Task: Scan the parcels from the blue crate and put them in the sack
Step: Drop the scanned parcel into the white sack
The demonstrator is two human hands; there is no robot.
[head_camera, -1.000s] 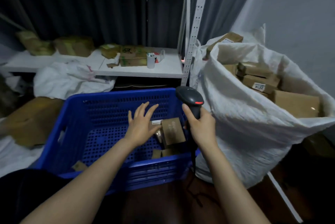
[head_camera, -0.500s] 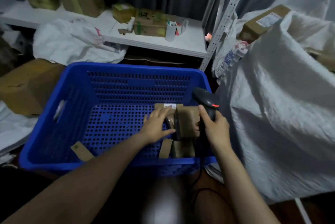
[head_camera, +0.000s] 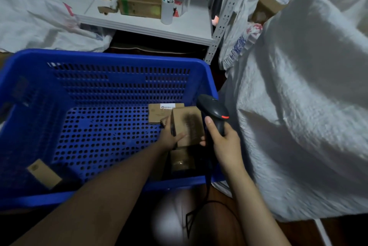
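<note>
The blue crate (head_camera: pixel 111 57) fills the left and middle of the head view. In its near right corner my left hand (head_camera: pixel 169 136) grips a small brown cardboard parcel (head_camera: pixel 188 126), thumb across its front. A flat parcel with a white label (head_camera: pixel 159 113) lies just behind it, another brown parcel (head_camera: pixel 182 159) below it, and one more parcel (head_camera: pixel 43 173) in the near left corner. My right hand (head_camera: pixel 223 142) holds the black barcode scanner (head_camera: pixel 214 111) right beside the gripped parcel. The white woven sack (head_camera: pixel 302 106) stands at the right.
A white low shelf (head_camera: pixel 151 26) behind the crate carries cardboard boxes (head_camera: pixel 139 0) and a white cup (head_camera: pixel 166 10). A perforated metal post (head_camera: pixel 225 16) rises at the shelf's corner. White bags (head_camera: pixel 39 22) lie at the back left. The scanner cable (head_camera: pixel 199 210) hangs down over the dark floor.
The view has tilted further down onto the crate. My left hand went from open above the parcels to gripping the small brown parcel. The right hand keeps the scanner beside it.
</note>
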